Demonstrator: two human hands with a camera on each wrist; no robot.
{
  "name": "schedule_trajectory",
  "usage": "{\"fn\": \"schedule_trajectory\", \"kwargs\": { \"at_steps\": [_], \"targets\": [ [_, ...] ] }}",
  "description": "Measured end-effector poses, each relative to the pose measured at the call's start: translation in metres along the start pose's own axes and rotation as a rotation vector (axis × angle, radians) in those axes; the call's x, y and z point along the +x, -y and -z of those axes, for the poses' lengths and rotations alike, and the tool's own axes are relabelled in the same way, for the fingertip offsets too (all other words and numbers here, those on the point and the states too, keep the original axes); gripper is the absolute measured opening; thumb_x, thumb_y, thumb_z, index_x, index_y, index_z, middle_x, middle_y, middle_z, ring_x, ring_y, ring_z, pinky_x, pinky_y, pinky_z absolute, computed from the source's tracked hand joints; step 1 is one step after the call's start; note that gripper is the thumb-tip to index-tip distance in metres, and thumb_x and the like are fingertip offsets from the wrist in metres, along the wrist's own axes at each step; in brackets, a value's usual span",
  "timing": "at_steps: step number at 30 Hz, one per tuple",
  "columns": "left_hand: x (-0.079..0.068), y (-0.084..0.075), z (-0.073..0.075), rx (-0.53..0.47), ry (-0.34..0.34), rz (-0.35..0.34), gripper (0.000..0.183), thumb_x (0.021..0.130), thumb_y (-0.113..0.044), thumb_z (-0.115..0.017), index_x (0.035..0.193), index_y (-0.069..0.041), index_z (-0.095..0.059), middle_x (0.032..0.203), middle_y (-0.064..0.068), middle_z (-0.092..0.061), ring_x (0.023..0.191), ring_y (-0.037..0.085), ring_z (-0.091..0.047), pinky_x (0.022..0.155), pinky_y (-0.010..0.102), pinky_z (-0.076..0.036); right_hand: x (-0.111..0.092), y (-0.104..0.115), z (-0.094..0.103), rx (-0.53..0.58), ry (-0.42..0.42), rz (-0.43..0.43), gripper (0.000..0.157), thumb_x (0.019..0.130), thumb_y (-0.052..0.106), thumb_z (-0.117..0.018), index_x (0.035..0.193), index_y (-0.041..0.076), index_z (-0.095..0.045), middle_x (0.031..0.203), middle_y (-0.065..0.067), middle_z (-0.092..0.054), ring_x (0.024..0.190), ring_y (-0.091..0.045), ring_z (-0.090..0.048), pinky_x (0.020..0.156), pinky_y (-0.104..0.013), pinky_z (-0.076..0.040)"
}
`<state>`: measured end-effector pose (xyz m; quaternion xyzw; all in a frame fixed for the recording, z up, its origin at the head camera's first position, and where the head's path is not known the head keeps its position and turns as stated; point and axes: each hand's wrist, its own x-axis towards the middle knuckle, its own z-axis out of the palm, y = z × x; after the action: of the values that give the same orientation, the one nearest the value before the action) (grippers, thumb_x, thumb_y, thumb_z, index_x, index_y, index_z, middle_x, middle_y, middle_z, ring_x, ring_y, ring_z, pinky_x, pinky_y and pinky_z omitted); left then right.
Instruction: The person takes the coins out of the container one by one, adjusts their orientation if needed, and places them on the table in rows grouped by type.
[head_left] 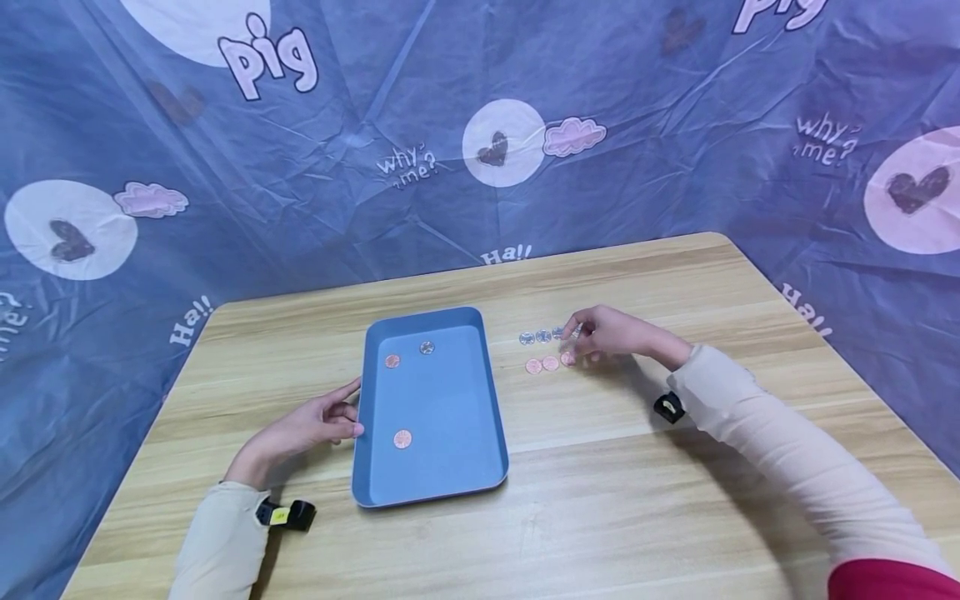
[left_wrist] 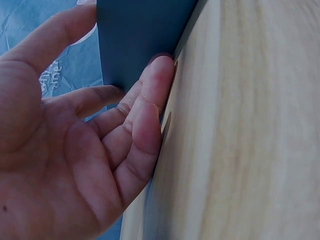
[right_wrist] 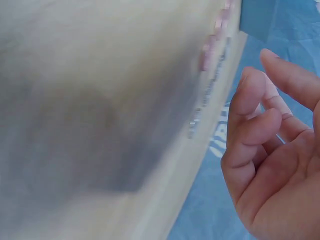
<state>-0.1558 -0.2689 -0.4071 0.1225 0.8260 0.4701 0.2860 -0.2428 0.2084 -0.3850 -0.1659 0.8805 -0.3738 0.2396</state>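
A blue rectangular tray [head_left: 431, 492] lies on the wooden table. Inside it are a silver coin [head_left: 427, 347], a copper coin [head_left: 392, 361] near the left wall and another copper coin [head_left: 402, 439] lower down. My left hand [head_left: 318, 425] touches the tray's left side; in the left wrist view its fingertips [left_wrist: 157, 82] rest against the wall, low by the tabletop. To the tray's right lie a row of silver coins [head_left: 543, 336] and a row of copper coins [head_left: 551, 363]. Over their right ends is my right hand [head_left: 611, 332], fingers loosely bent, nothing visible between them; it partly hides the rows.
The wooden table [head_left: 600, 517] reaches back to a blue printed cloth [head_left: 420, 225] hanging behind and at the sides. A black strap piece [head_left: 669, 407] hangs by the right wrist, and a similar black piece [head_left: 300, 515] is at the left wrist.
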Motion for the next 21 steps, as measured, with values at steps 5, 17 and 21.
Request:
{"fn": "schedule_trajectory", "kwargs": {
  "at_steps": [5,17,21],
  "targets": [
    [-0.001,0.001,0.0,-0.009,0.012,-0.011,0.089,0.091,-0.021,-0.066,0.154,0.0,-0.007,0.111,0.017,-0.057,0.094,0.013,-0.056,0.076,0.025,-0.051,-0.005,0.016,0.007,0.002,-0.009,0.062,0.03,0.087,0.005,-0.063,0.115,-0.005,-0.059,0.077,-0.012,-0.063,0.062,-0.016,-0.057,0.054,-0.025,-0.043],
    [0.0,0.001,0.0,-0.002,0.005,-0.01,0.089,0.091,-0.021,-0.067,0.154,-0.001,-0.008,0.112,0.018,-0.057,0.095,0.014,-0.056,0.076,0.026,-0.051,-0.005,0.068,0.005,-0.058,0.043,0.124,0.033,0.09,0.014,-0.064,0.118,-0.001,-0.058,0.079,-0.005,-0.065,0.065,-0.02,-0.062,0.054,-0.024,-0.04],
    [0.0,0.001,0.0,-0.012,-0.001,0.002,0.09,0.09,-0.021,-0.067,0.154,-0.001,-0.008,0.112,0.017,-0.056,0.094,0.013,-0.056,0.077,0.026,-0.051,-0.003,0.086,0.001,-0.089,0.058,0.145,0.029,0.09,0.016,-0.065,0.115,0.003,-0.061,0.077,-0.002,-0.065,0.065,-0.016,-0.06,0.057,-0.025,-0.043]
  ]
}}
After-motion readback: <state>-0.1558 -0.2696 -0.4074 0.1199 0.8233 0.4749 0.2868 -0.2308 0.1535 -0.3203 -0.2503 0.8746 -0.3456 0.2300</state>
